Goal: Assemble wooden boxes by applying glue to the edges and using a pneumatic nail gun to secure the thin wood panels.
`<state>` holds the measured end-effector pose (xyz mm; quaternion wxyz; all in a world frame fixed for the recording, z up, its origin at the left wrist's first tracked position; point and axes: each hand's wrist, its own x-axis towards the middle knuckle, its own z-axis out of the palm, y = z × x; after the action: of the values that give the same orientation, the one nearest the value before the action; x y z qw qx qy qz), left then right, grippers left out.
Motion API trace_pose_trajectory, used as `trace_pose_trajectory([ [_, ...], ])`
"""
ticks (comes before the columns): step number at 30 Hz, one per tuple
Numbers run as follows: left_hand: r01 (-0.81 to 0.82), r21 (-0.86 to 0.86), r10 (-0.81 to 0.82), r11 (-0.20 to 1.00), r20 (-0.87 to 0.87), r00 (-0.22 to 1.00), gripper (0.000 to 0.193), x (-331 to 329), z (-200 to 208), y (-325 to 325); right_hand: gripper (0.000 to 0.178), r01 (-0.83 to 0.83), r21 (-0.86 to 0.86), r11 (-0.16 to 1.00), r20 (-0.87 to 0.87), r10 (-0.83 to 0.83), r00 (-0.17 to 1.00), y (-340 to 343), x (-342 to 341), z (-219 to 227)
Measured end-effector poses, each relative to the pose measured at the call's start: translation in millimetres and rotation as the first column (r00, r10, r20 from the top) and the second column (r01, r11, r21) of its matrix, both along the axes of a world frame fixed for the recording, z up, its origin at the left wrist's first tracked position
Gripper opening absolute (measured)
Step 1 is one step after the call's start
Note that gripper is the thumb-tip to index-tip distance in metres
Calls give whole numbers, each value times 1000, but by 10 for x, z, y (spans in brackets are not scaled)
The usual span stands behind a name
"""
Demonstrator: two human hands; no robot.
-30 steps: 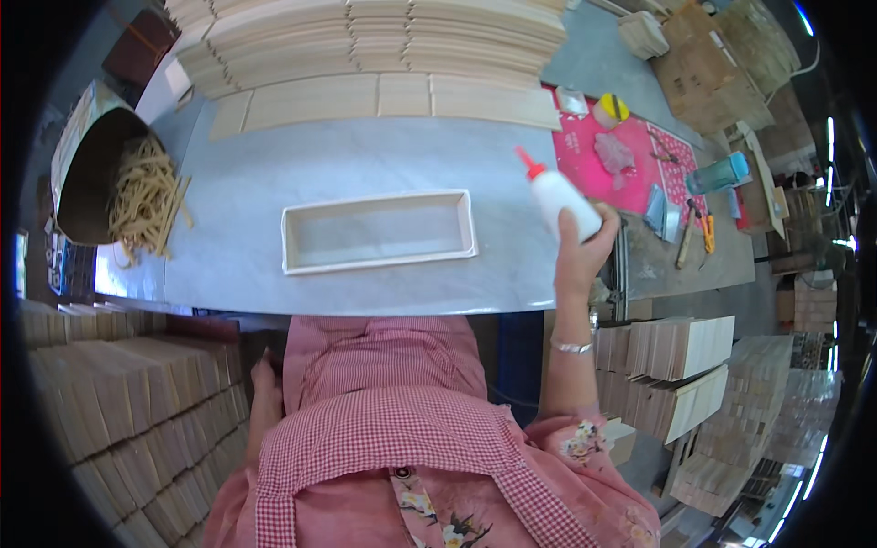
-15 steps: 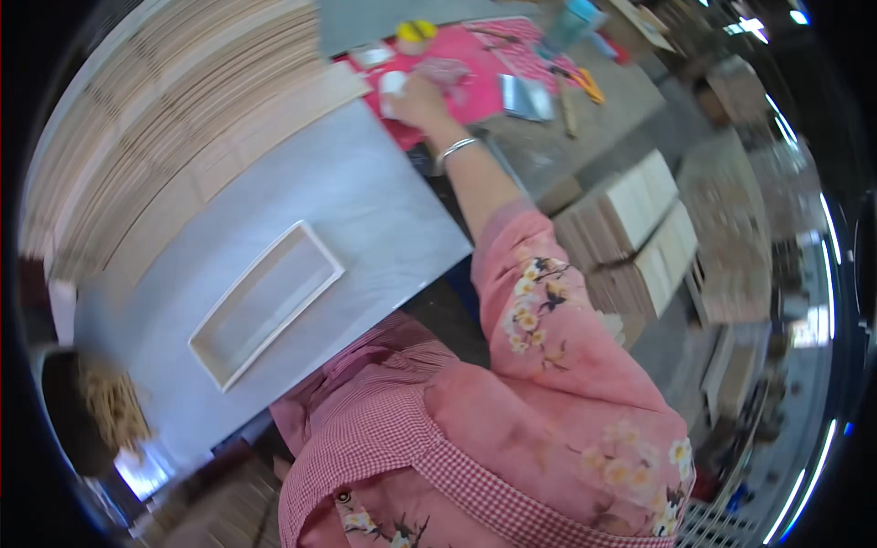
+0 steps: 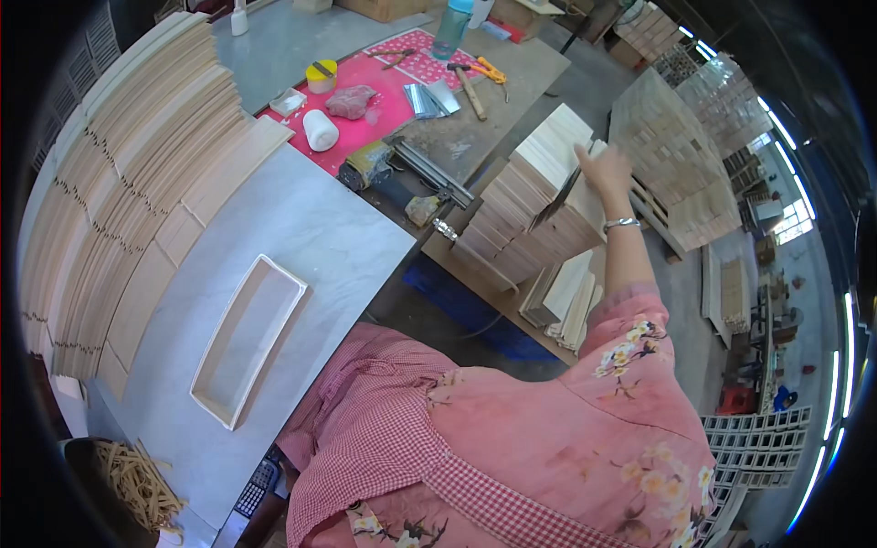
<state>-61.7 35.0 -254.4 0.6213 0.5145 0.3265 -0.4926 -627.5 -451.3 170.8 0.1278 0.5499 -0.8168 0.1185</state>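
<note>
My right hand (image 3: pixel 605 171) reaches out to the right, at the far end of a stack of pale wooden boards (image 3: pixel 577 212). Its thumb points left and the fingers close over the end of a board, partly hidden. Beside that stack, across a dark gap, stands another stack of pale boards (image 3: pixel 548 151). A shallow, long wooden frame (image 3: pixel 203 402) with slanting ends lies on the grey-white tabletop (image 3: pixel 343 242). My left hand is out of sight.
Thin wooden strips (image 3: pixel 137 119) are piled along the table's left. A pink mat (image 3: pixel 393 100) carries a white roll (image 3: pixel 321 131), a yellow-lidded tub (image 3: pixel 322 77) and a crumpled pink cloth (image 3: pixel 351 102). A hammer (image 3: pixel 470 94) and a blue bottle (image 3: pixel 452 32) are nearby.
My right hand has left the white roll on the pink mat and swung right to the board stacks. The view has shifted, and the wooden frame remains on the table.
</note>
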Motion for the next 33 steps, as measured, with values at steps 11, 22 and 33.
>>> trace_pose_trajectory([
  [11,-314,-51,303,948,-159,940,38,-597,383,1461,82,153,118,981,254,-178,951,-55,-637,-161],
  [22,-191,-91,193,977,756,625,14,-742,2346,778,82,-963,-202,177,312,944,108,796,2515,-74],
  [33,8,-450,250,893,510,823,37,-823,3131,131,94,-650,-22,-759,384,594,-707,2179,4121,-511],
])
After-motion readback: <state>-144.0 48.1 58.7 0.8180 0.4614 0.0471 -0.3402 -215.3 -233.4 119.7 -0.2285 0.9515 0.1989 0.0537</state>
